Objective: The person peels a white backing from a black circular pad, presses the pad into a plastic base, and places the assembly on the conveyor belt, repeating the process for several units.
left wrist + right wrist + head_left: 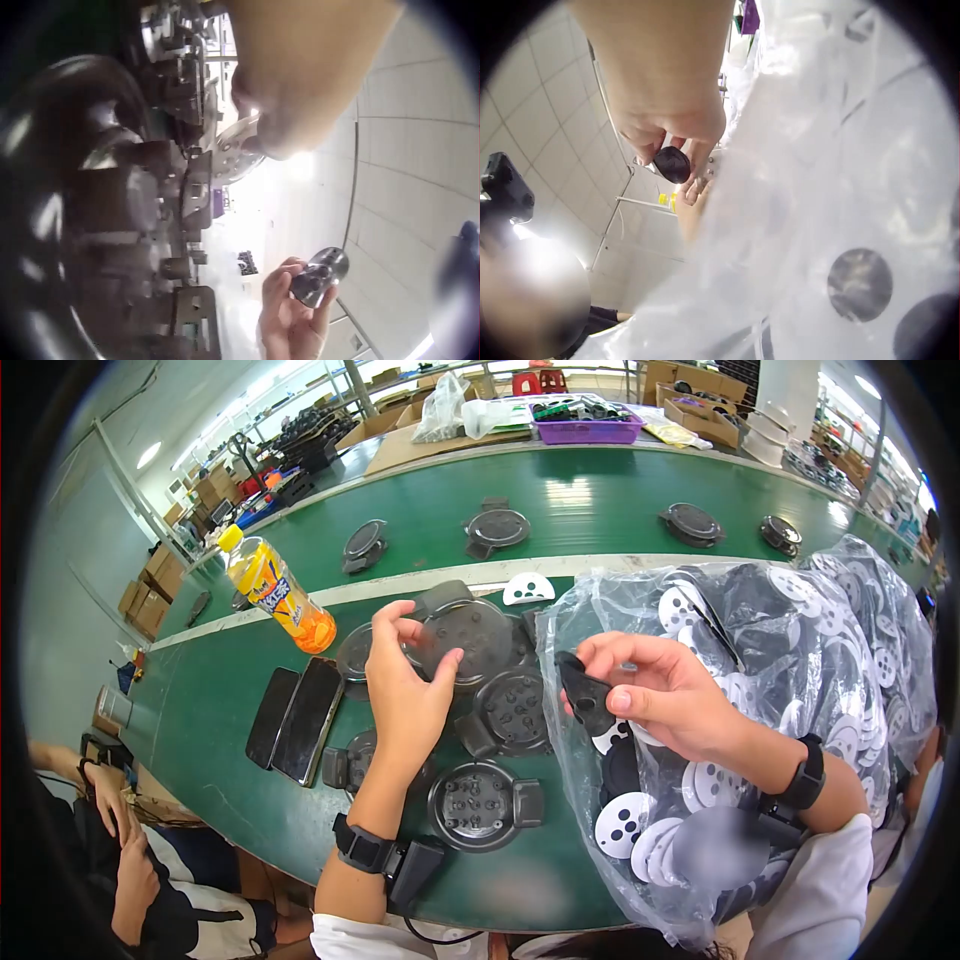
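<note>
My left hand (pixel 408 695) grips a round dark plastic part (pixel 470 638) by its edge, thumb across its face. In the left wrist view, studs or holes show on that round part (pixel 231 154) beside the fingers. To the right, my right hand (pixel 665 690) pinches a bent black disc-shaped pad with holes (pixel 590 700) between thumb and fingers, in front of the bag's left edge. The right wrist view shows this black pad (pixel 673 165) nearly edge-on, close to my left hand. More round black housings with square tabs (pixel 480 805) lie beneath and around my left hand.
A clear plastic bag (pixel 580 830) full of white and black holed discs covers the right side. Two phones (pixel 290 720) and an orange drink bottle (pixel 280 595) stand left. Several housings (pixel 497 530) sit on the green belt behind a pale rail. Another person's hands (pixel 125 850) show at left.
</note>
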Motion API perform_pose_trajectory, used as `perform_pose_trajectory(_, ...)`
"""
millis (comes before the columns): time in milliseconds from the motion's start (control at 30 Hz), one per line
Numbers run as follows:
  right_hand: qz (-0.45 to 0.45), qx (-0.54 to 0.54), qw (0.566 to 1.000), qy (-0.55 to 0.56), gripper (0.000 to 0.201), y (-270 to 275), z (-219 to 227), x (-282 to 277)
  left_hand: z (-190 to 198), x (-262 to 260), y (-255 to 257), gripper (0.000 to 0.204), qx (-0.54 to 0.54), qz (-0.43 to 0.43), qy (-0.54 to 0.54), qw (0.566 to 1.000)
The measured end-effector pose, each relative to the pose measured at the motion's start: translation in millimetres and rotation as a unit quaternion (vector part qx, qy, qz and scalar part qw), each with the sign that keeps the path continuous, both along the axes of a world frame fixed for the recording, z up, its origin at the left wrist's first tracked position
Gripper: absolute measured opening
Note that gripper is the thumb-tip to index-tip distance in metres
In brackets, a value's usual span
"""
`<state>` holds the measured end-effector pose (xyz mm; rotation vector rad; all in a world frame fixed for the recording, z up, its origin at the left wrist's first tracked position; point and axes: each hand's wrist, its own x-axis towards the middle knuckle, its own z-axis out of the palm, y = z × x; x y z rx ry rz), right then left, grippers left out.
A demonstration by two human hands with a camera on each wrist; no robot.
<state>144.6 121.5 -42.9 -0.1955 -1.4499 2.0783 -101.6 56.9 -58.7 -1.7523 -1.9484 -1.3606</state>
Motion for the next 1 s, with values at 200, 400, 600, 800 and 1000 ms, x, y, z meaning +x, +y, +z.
perform_pose_trajectory(200,0.013,-0.07,0.997,-0.017,0.043,-9,20,-1,34,26,-15,0.047,-0.03,-0.255,-0.573,0.778)
perform_pose_trajectory(400,0.038,-0.075,0.996,-0.003,0.037,-16,22,-1,42,57,-38,0.046,-0.066,-0.317,-0.635,0.702)
perform_pose_trajectory(600,0.021,-0.043,0.999,-0.004,0.031,-13,21,2,56,67,-48,0.041,-0.073,-0.366,-0.546,0.75)
perform_pose_trajectory(800,-0.05,0.048,0.998,0.006,0.026,-25,30,-3,44,75,-53,0.041,-0.005,-0.401,-0.393,0.828)
perform_pose_trajectory(1000,-0.067,0.079,0.994,0.029,0.024,-25,30,-1,46,77,-57,0.038,-0.047,-0.355,-0.331,0.873)
